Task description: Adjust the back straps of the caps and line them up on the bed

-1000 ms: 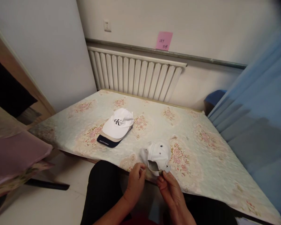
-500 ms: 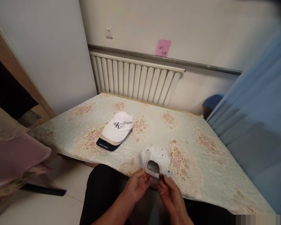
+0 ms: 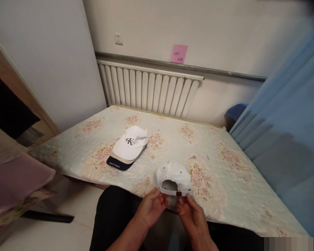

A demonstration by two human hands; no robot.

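Note:
A plain white cap (image 3: 174,176) lies near the front edge of the flowered mattress (image 3: 225,167), its back opening and strap turned toward me. My left hand (image 3: 152,206) pinches the left end of the back strap. My right hand (image 3: 190,213) pinches the strap's right part near a small brown buckle. Farther back on the left sits a stack of caps (image 3: 128,148): a white one with a black logo on top, a beige one and a navy brim beneath.
A white radiator (image 3: 149,89) runs along the wall behind the mattress, with a pink note (image 3: 179,53) and a socket (image 3: 118,38) above it. A blue curtain (image 3: 288,122) hangs at right. A pink cushion (image 3: 13,183) is at left. My dark-trousered legs are below.
The white cap has been turned and settled flatter, its back strap now level and facing me. Both hands have stayed at the strap, shifting slightly.

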